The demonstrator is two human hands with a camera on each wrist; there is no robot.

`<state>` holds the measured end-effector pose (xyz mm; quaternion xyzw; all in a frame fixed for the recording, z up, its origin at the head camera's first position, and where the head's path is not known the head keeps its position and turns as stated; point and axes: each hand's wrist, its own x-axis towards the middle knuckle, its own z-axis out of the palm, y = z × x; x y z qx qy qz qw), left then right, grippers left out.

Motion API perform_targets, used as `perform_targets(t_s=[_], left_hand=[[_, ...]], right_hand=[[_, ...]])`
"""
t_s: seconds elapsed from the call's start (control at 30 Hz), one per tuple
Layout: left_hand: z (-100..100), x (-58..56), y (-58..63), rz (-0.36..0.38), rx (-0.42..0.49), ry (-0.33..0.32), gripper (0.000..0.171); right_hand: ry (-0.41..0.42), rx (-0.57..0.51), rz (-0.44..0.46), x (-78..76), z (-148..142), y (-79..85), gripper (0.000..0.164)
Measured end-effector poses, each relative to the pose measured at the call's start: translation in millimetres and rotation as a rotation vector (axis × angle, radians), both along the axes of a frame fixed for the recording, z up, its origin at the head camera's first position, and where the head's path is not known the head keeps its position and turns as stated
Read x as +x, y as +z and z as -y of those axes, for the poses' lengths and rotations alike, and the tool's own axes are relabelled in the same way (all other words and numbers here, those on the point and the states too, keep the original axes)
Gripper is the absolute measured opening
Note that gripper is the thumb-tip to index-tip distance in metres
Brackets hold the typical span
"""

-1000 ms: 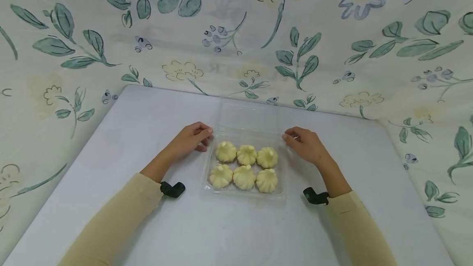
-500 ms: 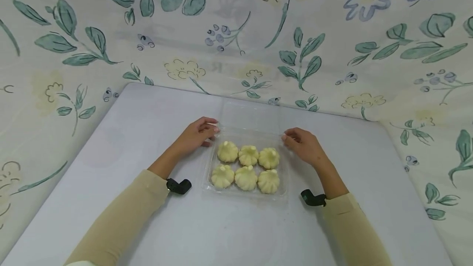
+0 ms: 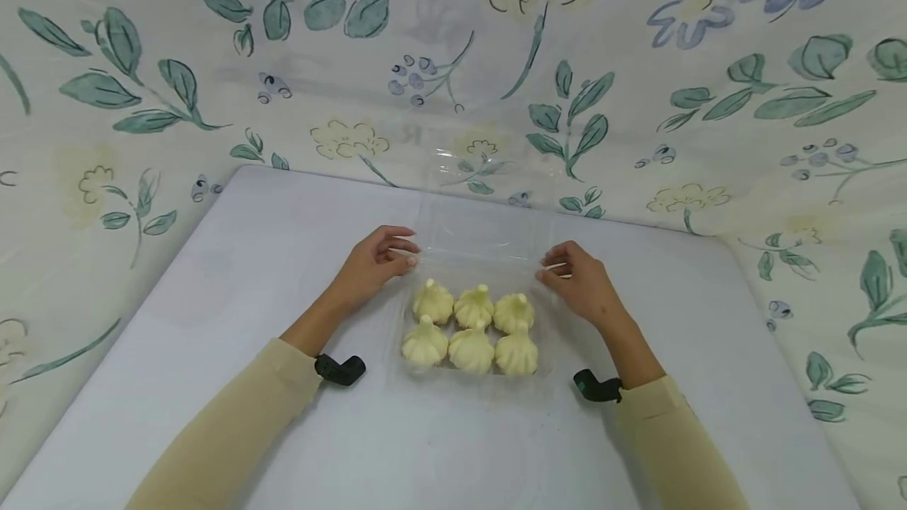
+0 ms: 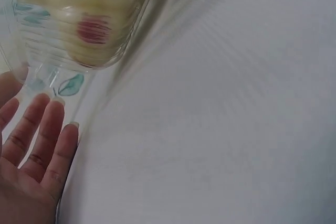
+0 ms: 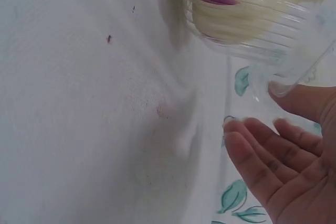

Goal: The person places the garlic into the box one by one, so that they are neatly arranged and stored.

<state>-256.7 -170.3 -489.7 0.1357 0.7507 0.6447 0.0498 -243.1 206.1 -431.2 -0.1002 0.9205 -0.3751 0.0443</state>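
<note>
A clear plastic clamshell box (image 3: 401,313) sits mid-table in the head view, holding several pale garlic bulbs (image 3: 472,350) in two rows. Its see-through lid (image 3: 476,228) stands raised at the back, overlapping the patterned cloth. My left hand (image 3: 368,262) is at the box's left hinge corner, fingers loosely extended, their tips at the plastic. Opposite it, my right hand (image 3: 579,282) is at the right hinge corner. In the right wrist view the thumb (image 5: 302,100) touches the clear edge and the fingers are spread apart from it. A reddish patch marks a garlic bulb (image 4: 94,27) in the left wrist view.
The box rests on a white table (image 3: 439,447). Floral cloth (image 3: 453,38) hangs right behind the table's back edge and along both sides. Black wrist cameras (image 3: 340,370) jut inward from both beige sleeves (image 3: 234,423).
The lid has risen from lying behind the box to reaching up over the cloth. The bulbs now show more from the side, rows closer together. My left hand has moved back to the hinge corner.
</note>
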Motion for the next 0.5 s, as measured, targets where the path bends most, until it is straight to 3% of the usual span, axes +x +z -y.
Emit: perform_targets(t_s=[0.2, 0.5], left_hand=[[0.7, 5.4, 7.8, -0.048, -0.057, 0.020, 0.041], [-4.1, 13.8, 20.7, -0.059, -0.169, 0.028, 0.024]], right_hand=[[0.002, -0.008, -0.028, 5.4, 0.5, 2.5, 0.032], [0.040, 0.000, -0.139, 10.8, 0.2, 2.8, 0.021]])
